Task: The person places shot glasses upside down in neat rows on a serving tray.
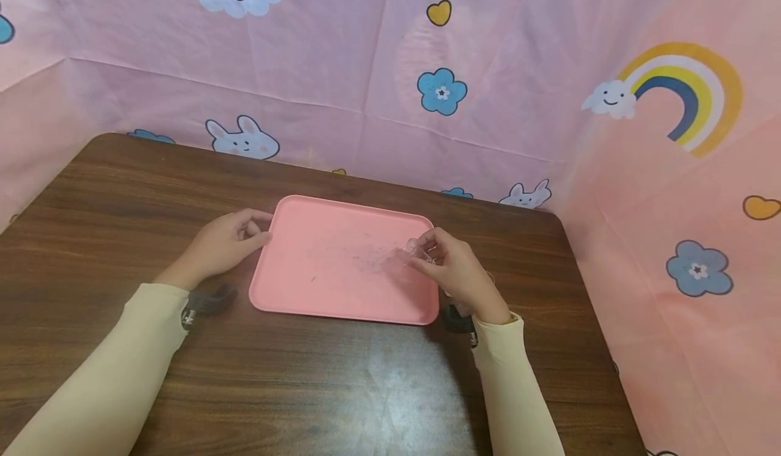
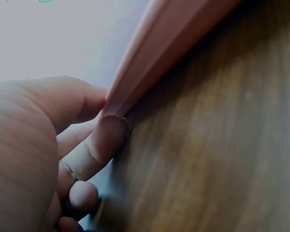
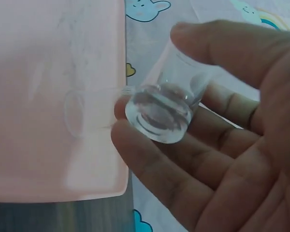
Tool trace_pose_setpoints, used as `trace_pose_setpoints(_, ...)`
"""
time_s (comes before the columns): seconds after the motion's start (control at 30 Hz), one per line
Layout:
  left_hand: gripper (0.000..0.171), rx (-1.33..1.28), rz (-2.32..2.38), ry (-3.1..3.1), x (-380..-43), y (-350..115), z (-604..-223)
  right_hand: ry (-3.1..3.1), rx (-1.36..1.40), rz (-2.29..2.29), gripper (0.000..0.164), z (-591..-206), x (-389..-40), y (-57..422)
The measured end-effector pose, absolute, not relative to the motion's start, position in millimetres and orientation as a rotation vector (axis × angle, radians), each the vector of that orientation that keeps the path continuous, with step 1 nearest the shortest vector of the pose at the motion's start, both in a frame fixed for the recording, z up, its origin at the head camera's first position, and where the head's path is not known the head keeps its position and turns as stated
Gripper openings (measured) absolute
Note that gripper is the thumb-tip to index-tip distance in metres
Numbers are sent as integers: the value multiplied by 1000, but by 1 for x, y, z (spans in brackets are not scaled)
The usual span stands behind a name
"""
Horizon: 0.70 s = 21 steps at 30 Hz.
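A pink rectangular tray (image 1: 329, 280) lies on the brown table. At its left edge, my left hand (image 1: 222, 242) pinches the rim; the left wrist view shows the fingertips (image 2: 111, 135) against the tray's side wall (image 2: 150, 63). Over the tray's right part, my right hand (image 1: 454, 266) holds a small clear shot glass (image 3: 159, 113) between thumb and fingers, its thick base towards the wrist camera. A second clear, cylinder-like piece (image 3: 94, 113) reaches left from the fingertips, overlapping the tray in that view; I cannot tell whether the hand holds it too.
Small dark specks and scuffs (image 1: 366, 259) mark the tray's middle. The wooden table (image 1: 293, 375) extends around it. A pink patterned cloth (image 1: 342, 70) hangs behind the table and along its right side. Dark wrist straps (image 1: 210, 300) sit at both cuffs.
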<state>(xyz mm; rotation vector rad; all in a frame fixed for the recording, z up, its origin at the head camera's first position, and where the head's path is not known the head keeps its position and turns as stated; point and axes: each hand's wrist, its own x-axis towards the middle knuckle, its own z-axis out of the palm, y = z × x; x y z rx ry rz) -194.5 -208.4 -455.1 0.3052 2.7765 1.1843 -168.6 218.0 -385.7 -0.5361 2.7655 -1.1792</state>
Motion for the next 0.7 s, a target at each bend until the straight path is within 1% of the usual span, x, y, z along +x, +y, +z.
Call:
trace_pose_setpoints(0.13, 52, 301, 1182, 2778, -193, -208, -455, 2756, -551, -1299, 28, -382, -166, 220)
trace_pose_setpoints(0.3, 52, 302, 1190, 2776, -194, -207, -454, 2741, -642, -1384, 32, -374, -162, 219)
trace_pose_setpoints(0.5, 47, 286, 1201, 2789, -196, -208, -456, 2790, -764, -1230, 26, -370, -162, 221)
trace_pose_setpoints(0.6, 46, 277, 1201, 2790, -196, -208, -456, 2881, -747, -1163, 24, -368, -163, 225)
trace_pose_setpoints(0.7, 47, 281, 1201, 2785, -195, -207, -456, 2953, -691, -1178, 26, -366, -163, 228)
